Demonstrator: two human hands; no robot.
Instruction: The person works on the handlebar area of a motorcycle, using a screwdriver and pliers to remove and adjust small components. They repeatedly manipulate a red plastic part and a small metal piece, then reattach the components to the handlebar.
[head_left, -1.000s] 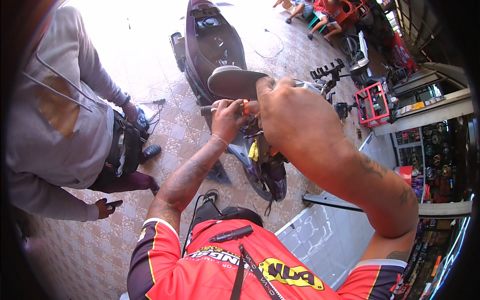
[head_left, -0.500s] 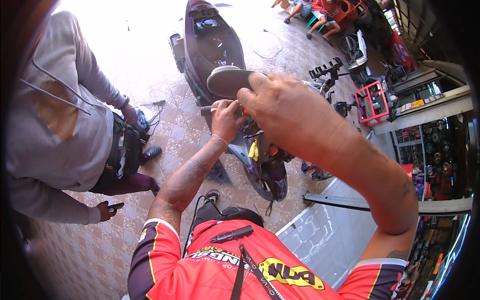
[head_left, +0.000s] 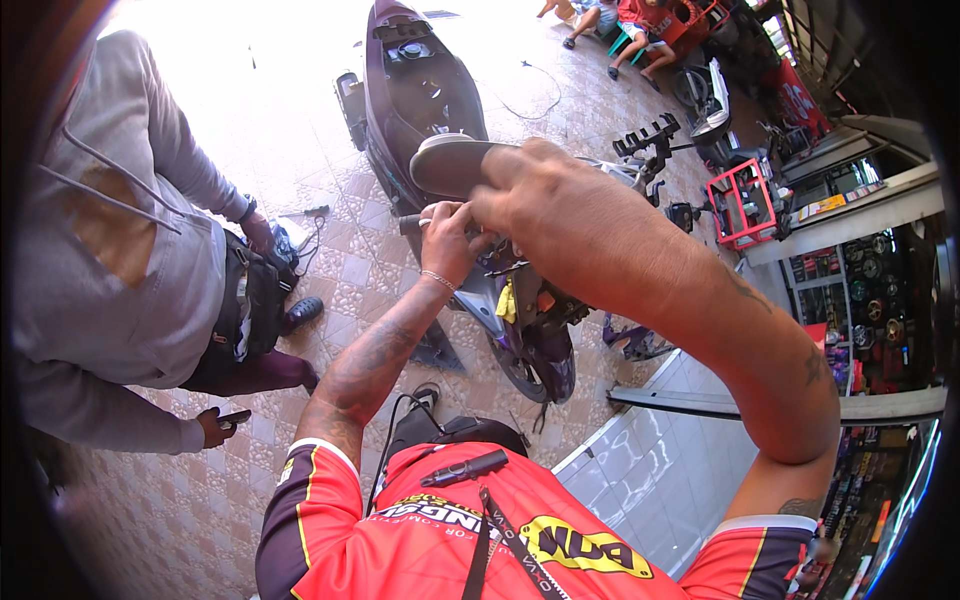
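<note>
My right hand [head_left: 545, 205] is raised over the front of a partly stripped purple scooter [head_left: 385, 150]. Its closed fingers grip the right end of a dark oval piece [head_left: 450, 170] with a pale rim, whose exact kind I cannot make out. Just below it, my left hand [head_left: 447, 240] pinches at the handlebar area beside a dark handlebar grip [head_left: 410, 224]. Whatever sits between its fingertips is hidden, and the two hands nearly touch. Under them, exposed front parts show, with a yellow cloth or glove [head_left: 506, 300] tucked among them.
At the left stands a person in a grey hoodie [head_left: 140, 250] holding a phone [head_left: 235, 418]. A red metal frame [head_left: 741, 205] and more motorbike parts [head_left: 650, 140] lie to the right, before a glass-fronted shop shelf [head_left: 870, 290]. People sit at the far right.
My right hand has shifted and turned slightly, its fingers now a little blurred. My left hand stays at the handlebar. The orange bit between the hands no longer shows.
</note>
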